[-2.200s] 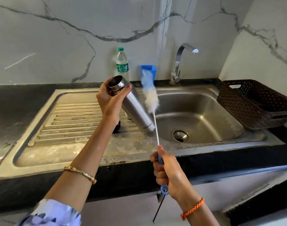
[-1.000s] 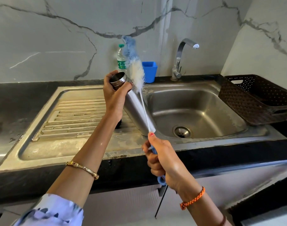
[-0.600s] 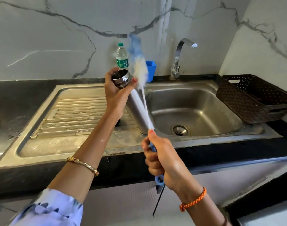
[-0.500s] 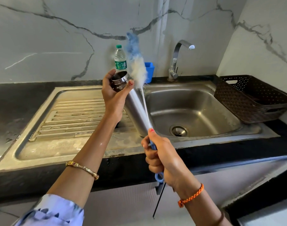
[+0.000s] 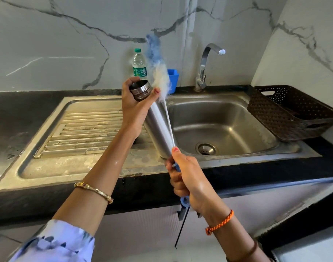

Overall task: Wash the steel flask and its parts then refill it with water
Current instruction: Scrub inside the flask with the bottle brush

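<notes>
- The left hand (image 5: 136, 103) grips the tall, cylindrical brushed-steel flask (image 5: 158, 127) just below its open threaded mouth, fingers and thumb curled round the neck. The flask is held in the air, tilted, its mouth up and to the left and its base down toward the near-left corner of the stainless-steel sink basin (image 5: 222, 127).
- The right hand (image 5: 186, 180) is closed round the blue handle of a long bottle brush with a thin white stem and a fluffy white-and-blue head (image 5: 160, 72). The stem runs along the flask's right side; the blurred head stands above and just right of the mouth, outside it.
- Judged step: scrubbing the flask's inside, with the brush not yet entered.
- The next move seems to call for bringing the brush head over the mouth, lining the stem up with the flask's axis, then pushing down, with the neck held firmly.
- Behind the basin stand a curved chrome tap (image 5: 205, 67), not running, and a clear plastic water bottle with a green cap (image 5: 139, 63).
</notes>
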